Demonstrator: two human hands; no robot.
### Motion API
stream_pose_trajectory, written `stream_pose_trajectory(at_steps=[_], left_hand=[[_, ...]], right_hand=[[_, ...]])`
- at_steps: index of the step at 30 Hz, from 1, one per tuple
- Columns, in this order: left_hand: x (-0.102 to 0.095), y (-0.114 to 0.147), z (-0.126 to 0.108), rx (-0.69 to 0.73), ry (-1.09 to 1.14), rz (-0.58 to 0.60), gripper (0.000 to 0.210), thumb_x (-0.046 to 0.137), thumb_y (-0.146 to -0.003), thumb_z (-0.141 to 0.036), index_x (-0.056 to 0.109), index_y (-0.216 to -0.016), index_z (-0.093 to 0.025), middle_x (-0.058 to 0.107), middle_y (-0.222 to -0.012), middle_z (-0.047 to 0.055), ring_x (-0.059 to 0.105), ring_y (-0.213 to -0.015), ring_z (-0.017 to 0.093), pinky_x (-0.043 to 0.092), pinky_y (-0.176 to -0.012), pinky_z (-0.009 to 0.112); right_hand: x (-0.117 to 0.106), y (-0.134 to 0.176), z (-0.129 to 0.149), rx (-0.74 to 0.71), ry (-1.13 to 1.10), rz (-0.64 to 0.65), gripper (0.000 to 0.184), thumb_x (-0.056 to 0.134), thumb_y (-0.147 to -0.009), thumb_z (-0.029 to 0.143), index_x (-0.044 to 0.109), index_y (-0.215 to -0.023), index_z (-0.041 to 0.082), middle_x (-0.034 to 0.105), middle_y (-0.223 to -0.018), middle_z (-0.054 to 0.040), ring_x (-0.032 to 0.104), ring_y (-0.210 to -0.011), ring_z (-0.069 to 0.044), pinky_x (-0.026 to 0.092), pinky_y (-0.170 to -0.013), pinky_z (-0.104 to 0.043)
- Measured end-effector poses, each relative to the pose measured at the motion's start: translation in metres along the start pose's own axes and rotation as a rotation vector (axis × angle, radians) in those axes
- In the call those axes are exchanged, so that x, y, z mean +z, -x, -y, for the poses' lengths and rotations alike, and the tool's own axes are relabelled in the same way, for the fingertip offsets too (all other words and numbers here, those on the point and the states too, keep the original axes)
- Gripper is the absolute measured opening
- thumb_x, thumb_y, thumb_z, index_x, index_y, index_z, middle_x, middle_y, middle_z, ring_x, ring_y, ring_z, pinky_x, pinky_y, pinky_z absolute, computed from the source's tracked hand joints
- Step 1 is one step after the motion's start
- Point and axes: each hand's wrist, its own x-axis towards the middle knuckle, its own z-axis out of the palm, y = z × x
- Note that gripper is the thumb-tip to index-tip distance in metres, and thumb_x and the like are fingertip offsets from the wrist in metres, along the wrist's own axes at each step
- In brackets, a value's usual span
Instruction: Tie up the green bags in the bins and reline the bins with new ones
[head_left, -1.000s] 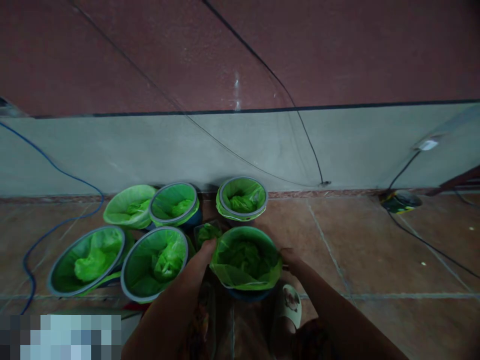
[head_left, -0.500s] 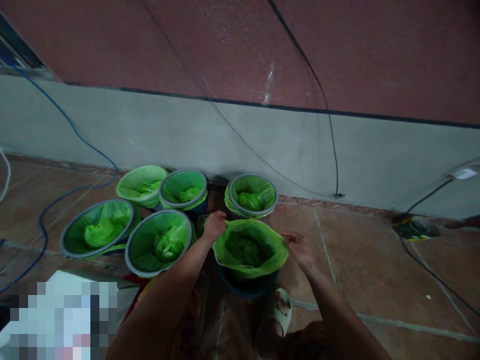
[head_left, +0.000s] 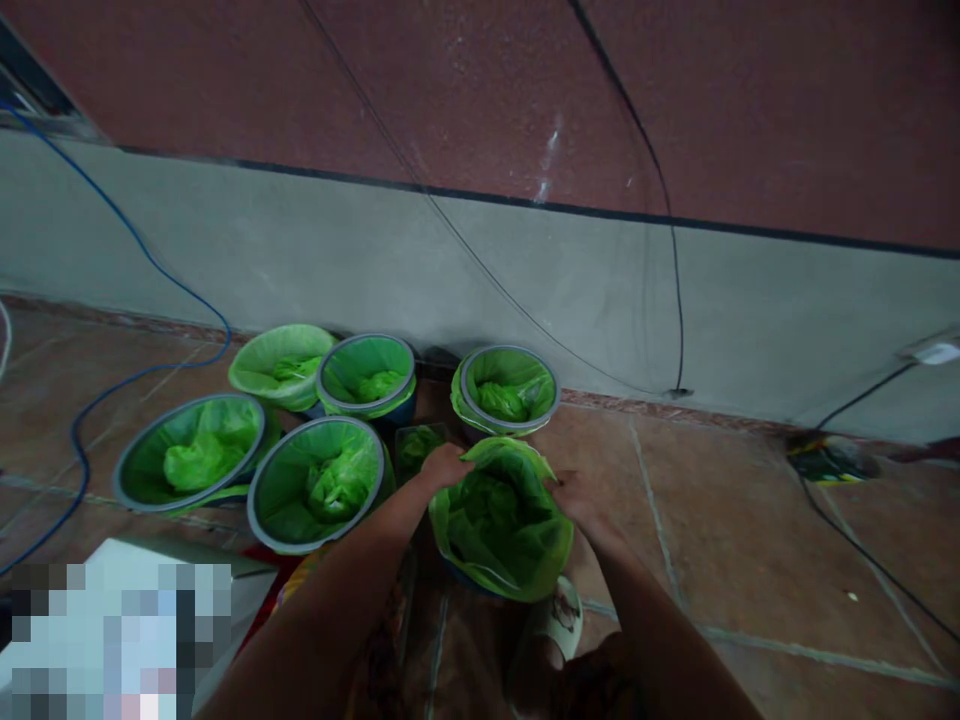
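Red-brown paint above pale grey covers the wall (head_left: 315,255) along the far side, and brown tiled floor (head_left: 742,540) spreads in front of it. A whitish box (head_left: 244,605) sits at the near left. Five bins (head_left: 253,500) with green linings stand where they stood half a second ago, four to the left and one at the far middle. At the near middle, between the feet, is the dark blue bin (head_left: 466,580), mostly covered by its loose green liner (head_left: 517,560). Compared with the last frame, this liner's near edge sags lower and its far edge is bunched narrower. Left hand (head_left: 444,467) and right hand (head_left: 574,495) have come closer together, each pinching the liner's far rim at its own side. Right of the bin, a pale slipper (head_left: 568,612) shows.
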Motion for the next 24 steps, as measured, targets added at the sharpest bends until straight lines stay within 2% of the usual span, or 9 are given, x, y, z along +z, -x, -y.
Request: stream_pose_trajectory(at_steps=[4, 9, 11, 13, 16, 18, 20, 22, 24], left_hand=[[-0.005, 0.003, -0.005, -0.036, -0.075, -0.054, 0.027, 0.051, -0.089, -0.032, 0.075, -0.091, -0.019, 0.075, -0.098, 0.009, 0.067, -0.099, 0.022, 0.049, -0.082, 0.027], [-0.026, 0.006, 0.000, -0.100, -0.048, -0.161, 0.032, 0.049, -0.091, -0.037, 0.074, -0.102, -0.020, 0.074, -0.102, 0.008, 0.068, -0.096, 0.021, 0.049, -0.077, 0.025], [-0.030, 0.007, 0.003, -0.088, 0.003, -0.198, 0.032, 0.049, -0.091, -0.036, 0.074, -0.103, -0.021, 0.075, -0.101, 0.007, 0.068, -0.094, 0.020, 0.049, -0.077, 0.025], [-0.030, 0.008, 0.003, -0.011, 0.062, -0.202, 0.032, 0.047, -0.092, -0.033, 0.073, -0.105, -0.021, 0.075, -0.103, 0.005, 0.068, -0.097, 0.019, 0.049, -0.081, 0.025], [-0.022, 0.011, 0.003, 0.091, 0.076, -0.157, 0.042, 0.056, -0.087, -0.036, 0.064, -0.124, -0.018, 0.068, -0.123, 0.008, 0.063, -0.113, 0.021, 0.046, -0.094, 0.025], [-0.015, 0.016, 0.004, 0.013, 0.007, -0.107, 0.077, 0.071, -0.074, -0.043, 0.046, -0.140, -0.013, 0.056, -0.138, 0.016, 0.055, -0.126, 0.027, 0.044, -0.100, 0.030], [-0.010, 0.022, 0.007, -0.106, -0.050, -0.035, 0.100, 0.078, -0.065, -0.047, 0.033, -0.147, -0.010, 0.050, -0.142, 0.023, 0.051, -0.130, 0.032, 0.043, -0.102, 0.033], [-0.006, 0.028, 0.012, -0.168, -0.064, 0.037, 0.097, 0.076, -0.066, -0.048, 0.034, -0.144, -0.009, 0.054, -0.137, 0.023, 0.053, -0.128, 0.032, 0.045, -0.099, 0.033], [-0.002, 0.033, 0.017, -0.181, -0.063, 0.074, 0.085, 0.075, -0.067, -0.046, 0.043, -0.136, -0.009, 0.061, -0.127, 0.022, 0.059, -0.121, 0.033, 0.047, -0.095, 0.034]], right_hand=[[-0.011, 0.008, 0.006, -0.045, -0.054, -0.071, 0.026, 0.049, -0.083, 0.027, 0.074, -0.080, 0.018, 0.071, -0.073, -0.0037, 0.065, -0.066, -0.015, 0.042, -0.057, -0.021], [-0.051, 0.024, -0.003, -0.043, -0.208, -0.137, 0.026, 0.049, -0.076, 0.023, 0.073, -0.080, 0.016, 0.067, -0.065, -0.0021, 0.060, -0.059, -0.014, 0.041, -0.054, -0.021], [-0.063, 0.032, -0.013, -0.061, -0.234, -0.048, 0.024, 0.049, -0.074, 0.022, 0.071, -0.075, 0.014, 0.063, -0.059, -0.0022, 0.057, -0.056, -0.013, 0.039, -0.051, -0.022], [-0.069, 0.038, -0.022, -0.069, -0.170, 0.113, 0.022, 0.049, -0.074, 0.022, 0.068, -0.069, 0.013, 0.060, -0.054, -0.0022, 0.055, -0.052, -0.013, 0.038, -0.048, -0.023], [-0.064, 0.041, -0.026, -0.053, 0.087, 0.262, 0.018, 0.059, -0.073, 0.026, 0.070, -0.077, 0.013, 0.068, -0.069, -0.0054, 0.063, -0.063, -0.017, 0.045, -0.056, -0.025], [-0.055, 0.040, -0.019, -0.020, 0.252, 0.210, 0.036, 0.070, -0.068, 0.029, 0.071, -0.100, 0.013, 0.072, -0.096, -0.0117, 0.067, -0.086, -0.024, 0.050, -0.071, -0.029], [-0.045, 0.037, -0.009, 0.017, 0.341, 0.088, 0.064, 0.076, -0.065, 0.030, 0.061, -0.124, 0.011, 0.066, -0.119, -0.0181, 0.063, -0.108, -0.030, 0.049, -0.085, -0.033], [-0.035, 0.031, 0.001, 0.003, 0.335, 0.020, 0.073, 0.075, -0.069, 0.032, 0.053, -0.134, 0.009, 0.061, -0.126, -0.0217, 0.057, -0.118, -0.032, 0.046, -0.092, -0.035], [-0.023, 0.026, 0.007, -0.057, 0.236, 0.014, 0.068, 0.073, -0.072, 0.033, 0.054, -0.132, 0.008, 0.061, -0.125, -0.0217, 0.055, -0.121, -0.032, 0.044, -0.097, -0.035]])
